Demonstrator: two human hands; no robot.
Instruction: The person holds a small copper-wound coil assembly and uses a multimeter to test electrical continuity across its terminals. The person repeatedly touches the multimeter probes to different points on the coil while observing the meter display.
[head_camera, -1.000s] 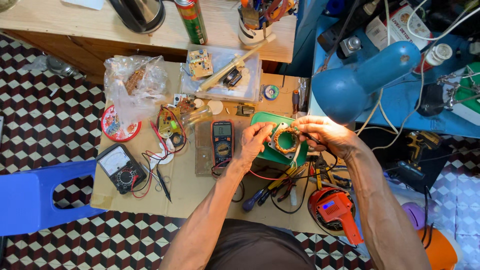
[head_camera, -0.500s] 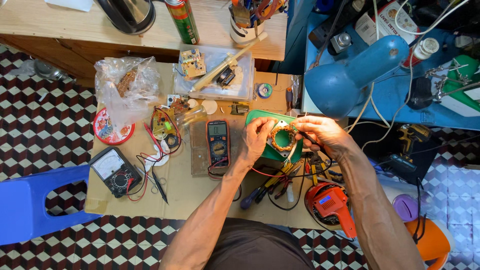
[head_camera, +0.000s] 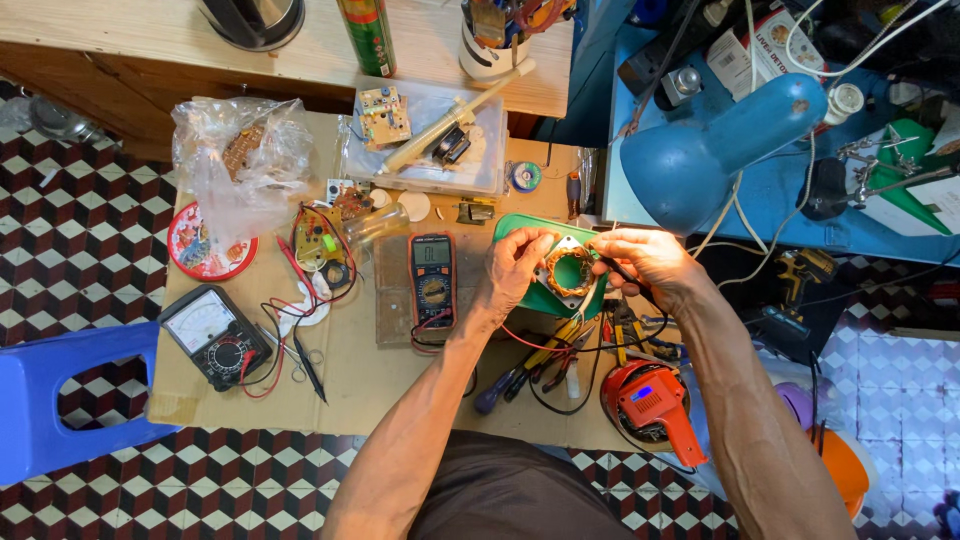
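Holding a small motor stator (head_camera: 570, 272) between both hands, the person works just above a green tray (head_camera: 520, 232) at the right end of the cardboard-covered worktop (head_camera: 350, 370). Nearest the body lie an orange power tool (head_camera: 655, 405) and a scatter of screwdrivers and pliers (head_camera: 540, 362), with black and red leads looping among them. The left hand (head_camera: 515, 268) has its fingers curled round the stator's left rim; the right hand (head_camera: 645, 262) grips the right rim, its fingers pinching what looks like a thin dark probe or wire against it, though the tip is too small to make out.

The grip seems the weak point: the stator is held only by its edges, so a slip could drop it onto the tray or the tools below. The copper windings look fine and exposed, and a hard tip scraped across them would likely nick the insulation. The loose leads beneath the wrists could also snag and drag the digital multimeter (head_camera: 433, 280) just left of the hands.

The stator itself is a pale, squarish metal frame with a round opening, ringed inside by coppery brown coils. Farther left sit an analogue meter (head_camera: 213, 336) and a small circuit board (head_camera: 318, 240); beyond stands a blue desk lamp (head_camera: 700, 160).
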